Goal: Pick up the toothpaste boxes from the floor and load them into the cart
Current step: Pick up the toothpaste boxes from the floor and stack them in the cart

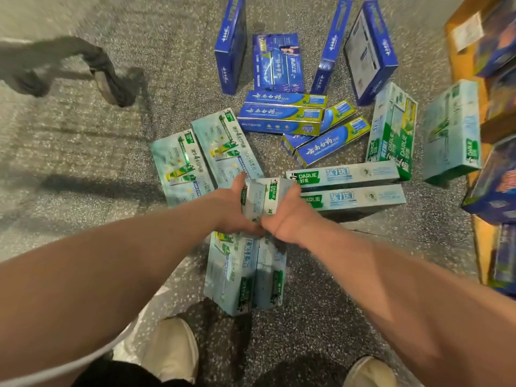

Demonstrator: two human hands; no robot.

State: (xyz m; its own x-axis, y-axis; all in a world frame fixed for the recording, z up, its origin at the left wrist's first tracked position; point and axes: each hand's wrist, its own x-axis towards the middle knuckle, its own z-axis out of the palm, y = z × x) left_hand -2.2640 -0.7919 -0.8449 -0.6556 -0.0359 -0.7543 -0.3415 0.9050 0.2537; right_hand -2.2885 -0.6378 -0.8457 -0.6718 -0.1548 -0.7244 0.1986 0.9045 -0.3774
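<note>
The pale green toothpaste boxes point(261, 198) are long and shiny — the left hand point(231, 208) and right hand point(287, 213) squeeze them together, arms straight out.

blurred dark cart handle point(92, 68), stacked boxes point(497, 174) cut off at right edge

We seem to be in a shop or its stockroom: many identical retail toothpaste boxes point(343, 174), teal and blue, lie scattered over a speckled terrazzo floor point(321, 317), and at the right edge cardboard cartons point(462, 54) hold more packaged goods, the way bulk stock would be kept.
</note>
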